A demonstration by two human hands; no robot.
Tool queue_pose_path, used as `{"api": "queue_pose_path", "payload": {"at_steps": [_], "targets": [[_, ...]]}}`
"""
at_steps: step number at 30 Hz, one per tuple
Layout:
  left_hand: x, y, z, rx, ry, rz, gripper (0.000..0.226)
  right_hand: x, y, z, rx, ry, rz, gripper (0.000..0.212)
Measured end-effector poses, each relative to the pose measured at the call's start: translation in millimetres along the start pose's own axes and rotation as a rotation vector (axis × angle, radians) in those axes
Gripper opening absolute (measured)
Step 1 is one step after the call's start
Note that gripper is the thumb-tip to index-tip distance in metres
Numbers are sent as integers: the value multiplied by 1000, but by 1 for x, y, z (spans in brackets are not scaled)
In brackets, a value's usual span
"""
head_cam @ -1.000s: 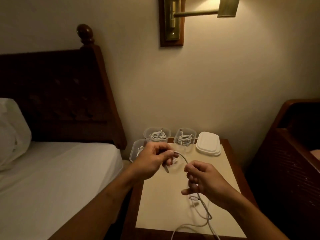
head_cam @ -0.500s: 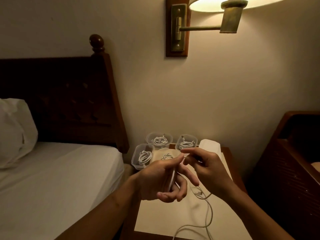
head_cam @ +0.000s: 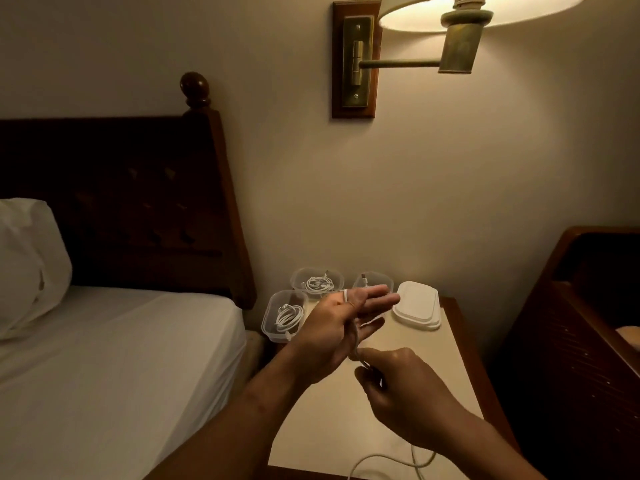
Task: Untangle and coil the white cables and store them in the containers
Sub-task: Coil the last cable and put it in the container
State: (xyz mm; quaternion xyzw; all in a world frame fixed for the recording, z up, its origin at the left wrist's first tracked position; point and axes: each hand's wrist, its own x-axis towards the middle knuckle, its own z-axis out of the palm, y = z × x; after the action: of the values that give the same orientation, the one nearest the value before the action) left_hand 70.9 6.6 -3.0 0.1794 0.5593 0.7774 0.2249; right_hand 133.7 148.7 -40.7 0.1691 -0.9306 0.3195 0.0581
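Bedside cable-winding: the left hand (head_cam: 337, 327), curled round the end of a white cable (head_cam: 354, 348) half a second ago, now has its fingers straight and spread, with the cable hooked over its top near the thumb and running down across the palm. The right hand (head_cam: 405, 393) has dropped from up beside the containers (head_cam: 268, 323) to just below the left, fingers clamped on the cable, slack trailing off the near edge of the nightstand (head_cam: 346, 431). This looks like the first turn of a coil round the left hand, with most of the length not yet wound. The clear containers at the back of the pale nightstand top already hold coiled cables, and a stack of white lids (head_cam: 417, 306) sits just beside them. A white-sheeted bed (head_cam: 104, 368) with pillow (head_cam: 27, 265) and dark headboard (head_cam: 121, 202) lies to the left; a lit wall lamp (head_cam: 457, 46) hangs above
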Motion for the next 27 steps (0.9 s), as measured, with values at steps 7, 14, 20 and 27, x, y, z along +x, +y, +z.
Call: {"api": "queue_pose_path", "payload": {"at_steps": [7,14,20,27], "targets": [[-2,9,-8,933,27,-72,32,7,2,-50,-37,93,-150,25],[-26,0,-20,354,-352,-318,101,29,18,-77,157,355,-344,35],[-32,9,7,-205,-518,-149,42,30,3,-40,663,415,-73,16],[-15,29,17,-309,-238,118,43,2,-17,2,783,200,62,33]]}}
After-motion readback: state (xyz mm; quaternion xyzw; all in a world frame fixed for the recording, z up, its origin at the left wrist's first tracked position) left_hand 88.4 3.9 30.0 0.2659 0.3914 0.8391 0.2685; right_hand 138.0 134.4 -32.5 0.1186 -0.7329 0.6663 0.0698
